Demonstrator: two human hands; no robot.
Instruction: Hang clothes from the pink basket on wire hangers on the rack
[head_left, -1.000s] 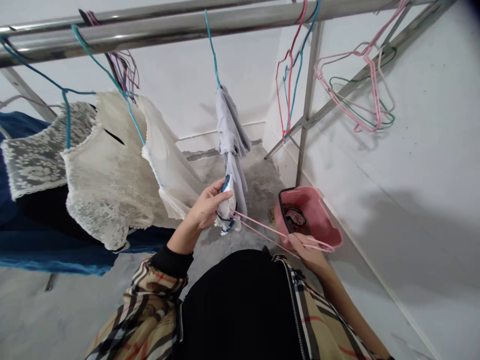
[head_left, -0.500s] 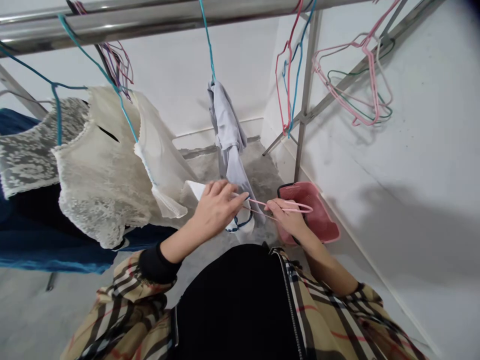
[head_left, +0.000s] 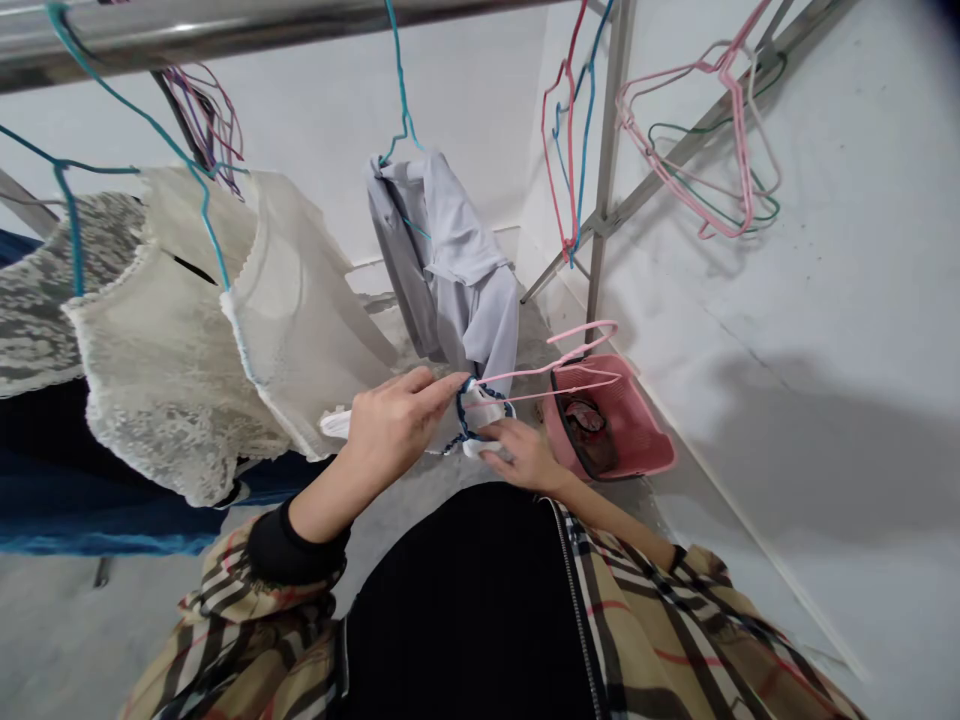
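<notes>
A white garment with dark blue trim (head_left: 487,410) is bunched between my hands. My left hand (head_left: 397,415) is closed on it, with thumb and forefinger at the trimmed edge. One end of a pink wire hanger (head_left: 525,374) sits in the trimmed opening. Its hook and other end stick out to the right, over a pink basket. At the lower right of the opening, the fingers of my right hand (head_left: 521,455) grip the garment's edge. The part of the hanger inside the cloth is hidden.
Cream lace tops (head_left: 180,330) hang at left from a metal rail (head_left: 225,35). A pale grey garment (head_left: 457,260) hangs ahead. Bare red and blue hangers (head_left: 568,170) and pink ones (head_left: 739,150) hang at right. The pink basket (head_left: 637,420) holds dark cloth.
My right hand has let go of the pink hanger and moved left onto the garment's trimmed edge. The hanger's hook now points up and right. The hanging grey garment has swung wider into view.
</notes>
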